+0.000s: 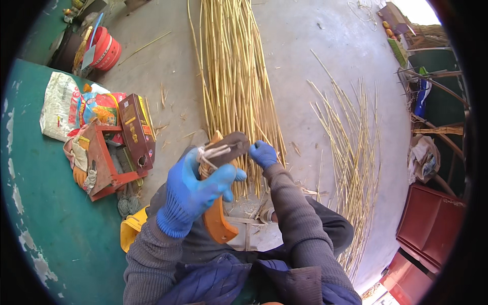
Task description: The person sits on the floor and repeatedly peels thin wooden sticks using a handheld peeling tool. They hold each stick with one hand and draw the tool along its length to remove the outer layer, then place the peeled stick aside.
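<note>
Two blue-gloved hands occupy the middle of the view. We see the left hand (195, 185) clamped around a curved orange wooden tool (219, 223), to which pale cord (212, 154) binds a dark flat piece (235, 144). The right hand (263, 154) is curled into a fist just beside the tip of that piece; we cannot tell what lies within its fingers. A thick bundle of long tan stalks (234, 76) lies on the floor, its near ends partly hidden by the hands and its length running to the far edge of view.

Around this work, we note on the left an overturned red wooden frame (107, 175), against which a brown carton (136, 129) leans. Beyond them lie a printed sack (57, 114) and, farther off, a red bucket (108, 53). Near left, a yellow object (133, 231) shows partly behind the sleeve. To the right, a looser spread of thin stalks (351, 168) bounds the working side, with dark red panels (432, 223) at the right margin.

We find the widest room on the grey floor (300, 76) between bundle and loose stalks; a narrower strip separates bundle from carton.
</note>
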Motion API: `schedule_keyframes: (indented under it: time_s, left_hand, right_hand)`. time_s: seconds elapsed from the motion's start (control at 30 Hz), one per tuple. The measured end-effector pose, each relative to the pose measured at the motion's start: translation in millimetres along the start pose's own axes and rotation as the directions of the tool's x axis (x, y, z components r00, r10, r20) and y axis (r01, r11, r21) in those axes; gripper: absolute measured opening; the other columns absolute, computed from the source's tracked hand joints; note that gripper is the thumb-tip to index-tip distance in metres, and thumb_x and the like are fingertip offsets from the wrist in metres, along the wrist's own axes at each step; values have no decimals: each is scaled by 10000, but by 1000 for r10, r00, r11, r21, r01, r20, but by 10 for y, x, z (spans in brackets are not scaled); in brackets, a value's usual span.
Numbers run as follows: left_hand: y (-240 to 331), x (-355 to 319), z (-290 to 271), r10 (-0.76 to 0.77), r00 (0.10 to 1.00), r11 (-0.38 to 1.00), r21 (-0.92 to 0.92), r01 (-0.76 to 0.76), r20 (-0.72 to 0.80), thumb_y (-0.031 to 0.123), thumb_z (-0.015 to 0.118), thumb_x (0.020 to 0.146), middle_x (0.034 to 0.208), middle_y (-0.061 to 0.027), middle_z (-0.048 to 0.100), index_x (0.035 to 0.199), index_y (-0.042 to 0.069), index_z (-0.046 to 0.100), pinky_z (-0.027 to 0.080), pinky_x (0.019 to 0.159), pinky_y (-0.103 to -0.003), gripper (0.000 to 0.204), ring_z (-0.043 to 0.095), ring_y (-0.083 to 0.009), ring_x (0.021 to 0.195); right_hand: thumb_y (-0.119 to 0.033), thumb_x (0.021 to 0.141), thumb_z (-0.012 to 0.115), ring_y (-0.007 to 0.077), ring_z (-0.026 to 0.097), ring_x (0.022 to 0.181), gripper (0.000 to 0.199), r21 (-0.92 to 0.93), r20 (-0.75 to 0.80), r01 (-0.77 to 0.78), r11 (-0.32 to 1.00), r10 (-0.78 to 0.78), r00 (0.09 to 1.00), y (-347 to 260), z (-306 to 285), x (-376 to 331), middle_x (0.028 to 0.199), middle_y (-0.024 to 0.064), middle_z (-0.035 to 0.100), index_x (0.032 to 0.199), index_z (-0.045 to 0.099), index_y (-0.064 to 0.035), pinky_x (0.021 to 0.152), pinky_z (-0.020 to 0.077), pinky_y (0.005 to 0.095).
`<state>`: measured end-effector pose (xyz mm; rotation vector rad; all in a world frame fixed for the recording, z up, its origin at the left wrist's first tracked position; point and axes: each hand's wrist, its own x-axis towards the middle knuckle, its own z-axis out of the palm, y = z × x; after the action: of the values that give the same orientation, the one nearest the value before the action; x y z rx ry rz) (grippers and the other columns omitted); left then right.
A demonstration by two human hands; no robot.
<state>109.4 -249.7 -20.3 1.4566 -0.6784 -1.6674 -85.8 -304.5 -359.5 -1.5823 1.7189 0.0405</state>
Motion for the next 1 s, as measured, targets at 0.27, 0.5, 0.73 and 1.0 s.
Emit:
schedule_keyframes:
  time_s: [0.27, 0.5, 0.73, 1.0]
  left_hand:
    - [-110, 123, -8, 197, 979, 979, 65, -194, -45, 268, 719, 951, 993, -155, 734, 1305, -81, 555, 596, 583, -275, 523, 724, -164, 818]
    - [-291, 347, 52, 246, 969, 963, 115, -244, -3, 357, 717, 947, 969, -141, 731, 1316, -41, 571, 583, 577, -265, 562, 687, -139, 707]
    - [-614, -302, 533, 200, 914, 946, 174, -274, 352, 316, 696, 968, 1047, -134, 712, 1375, -48, 526, 588, 598, -251, 572, 717, -154, 795]
    - [-954, -1620, 657, 15, 734, 684, 529, -503, 679, 253, 792, 851, 852, -124, 734, 1045, -2, 681, 537, 719, -324, 339, 697, -157, 768]
  right_hand:
    - [-260, 1007, 596, 109, 605, 713, 297, 807, 158, 61, 587, -315, 936, -217, -1905, -1391, 803, 13, 657, 1145, 697, -17, 707, 500, 253]
    - [-312, 958, 659, 167, 671, 765, 380, 852, -9, 150, 502, -271, 962, -21, -2607, -3087, 774, 64, 670, 1125, 665, 30, 749, 534, 289]
    - [-217, 1041, 552, 49, 591, 749, 275, 698, -358, 498, 515, -351, 865, 23, -2792, -3540, 865, 9, 699, 1194, 664, -19, 662, 468, 210]
    - [-210, 1047, 543, 94, 629, 771, 315, 662, -613, 642, 387, -215, 761, -49, -2941, -3476, 867, 69, 690, 1199, 634, 49, 669, 530, 231]
